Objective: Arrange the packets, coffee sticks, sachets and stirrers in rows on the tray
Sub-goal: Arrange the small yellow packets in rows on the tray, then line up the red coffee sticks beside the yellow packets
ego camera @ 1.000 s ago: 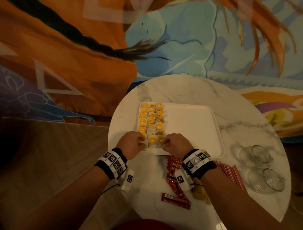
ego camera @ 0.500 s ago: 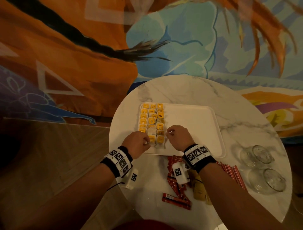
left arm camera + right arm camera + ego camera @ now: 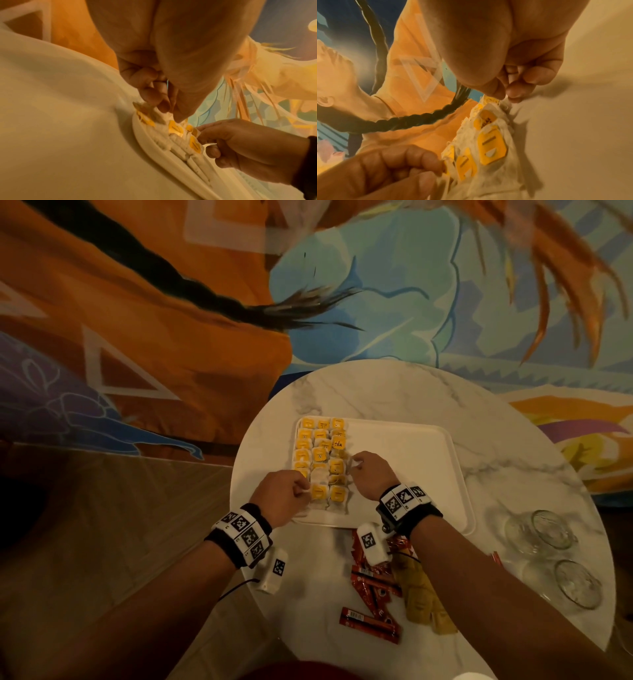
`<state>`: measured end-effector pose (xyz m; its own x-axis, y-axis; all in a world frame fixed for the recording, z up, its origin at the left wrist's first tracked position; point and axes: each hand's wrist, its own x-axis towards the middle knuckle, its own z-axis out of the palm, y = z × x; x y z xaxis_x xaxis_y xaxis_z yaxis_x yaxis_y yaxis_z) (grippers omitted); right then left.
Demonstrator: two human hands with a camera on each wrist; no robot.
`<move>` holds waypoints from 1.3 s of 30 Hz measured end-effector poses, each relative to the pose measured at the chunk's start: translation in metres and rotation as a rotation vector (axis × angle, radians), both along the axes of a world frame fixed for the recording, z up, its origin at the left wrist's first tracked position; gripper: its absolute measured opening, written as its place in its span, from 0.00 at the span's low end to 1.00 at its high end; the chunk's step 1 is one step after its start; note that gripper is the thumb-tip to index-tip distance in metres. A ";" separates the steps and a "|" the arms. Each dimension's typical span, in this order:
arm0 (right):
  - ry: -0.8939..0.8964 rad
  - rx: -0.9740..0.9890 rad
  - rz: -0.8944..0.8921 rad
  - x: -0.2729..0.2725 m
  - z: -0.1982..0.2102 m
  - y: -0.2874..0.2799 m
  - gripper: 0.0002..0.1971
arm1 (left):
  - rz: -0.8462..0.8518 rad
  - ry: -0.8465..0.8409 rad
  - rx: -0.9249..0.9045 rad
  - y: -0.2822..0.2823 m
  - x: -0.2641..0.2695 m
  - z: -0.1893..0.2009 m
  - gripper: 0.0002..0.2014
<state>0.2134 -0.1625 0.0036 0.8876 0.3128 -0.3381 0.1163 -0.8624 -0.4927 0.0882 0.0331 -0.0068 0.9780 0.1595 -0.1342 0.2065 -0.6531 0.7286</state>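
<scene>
Tea bags with yellow tags [image 3: 320, 455] lie in three columns at the left end of the white tray [image 3: 411, 474]. My left hand [image 3: 306, 489] pinches the edge of a tea bag [image 3: 150, 112] in the left column near the tray's front. My right hand [image 3: 356, 463] pinches the white edge of a tea bag [image 3: 489, 104] on the right column, thumb against forefinger. Red coffee sticks [image 3: 373, 587] and brown sachets [image 3: 421, 597] lie on the table in front of the tray. Red stirrers [image 3: 496, 558] show just beside my right forearm.
The round marble table [image 3: 394, 392] holds two clear glasses [image 3: 548, 530] [image 3: 579, 583] at the right. The right two thirds of the tray are bare. A painted wall stands behind the table, and wooden floor lies to the left.
My right hand has moved away from me along the right column of tea bags. My left hand has shifted a little further onto the tray.
</scene>
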 end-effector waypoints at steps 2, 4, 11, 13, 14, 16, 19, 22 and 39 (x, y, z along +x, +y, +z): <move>-0.003 -0.017 0.014 0.004 0.004 0.001 0.21 | 0.004 -0.013 -0.006 0.001 0.000 0.000 0.07; -0.012 -0.032 0.059 0.007 0.009 0.006 0.20 | 0.005 -0.024 -0.002 0.000 -0.001 0.002 0.07; 0.023 -0.016 0.166 0.011 0.016 0.009 0.21 | -0.007 -0.030 -0.005 -0.002 -0.001 0.009 0.08; 0.032 -0.011 0.126 0.008 0.020 0.001 0.23 | -0.040 -0.025 -0.016 -0.004 -0.003 0.012 0.08; 0.034 -0.006 0.114 0.006 0.022 -0.003 0.23 | -0.064 -0.017 -0.017 -0.005 -0.005 0.014 0.08; 0.032 0.026 0.115 0.000 0.027 -0.015 0.22 | -0.127 0.002 -0.025 -0.010 -0.008 0.019 0.08; 0.008 0.077 0.157 -0.015 0.040 -0.038 0.17 | -0.277 0.021 -0.007 -0.023 -0.013 0.028 0.11; -0.082 0.076 0.244 -0.036 0.056 -0.060 0.14 | -0.403 0.011 0.063 -0.038 -0.018 0.033 0.15; 0.068 -0.183 0.583 -0.106 0.037 -0.144 0.09 | -0.711 0.059 0.278 -0.124 -0.038 0.006 0.22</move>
<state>0.1076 -0.3069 0.0409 0.5625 0.6717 -0.4820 0.5678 -0.7377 -0.3653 0.0507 -0.0914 -0.0006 0.8505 -0.4698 -0.2366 -0.2983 -0.8013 0.5187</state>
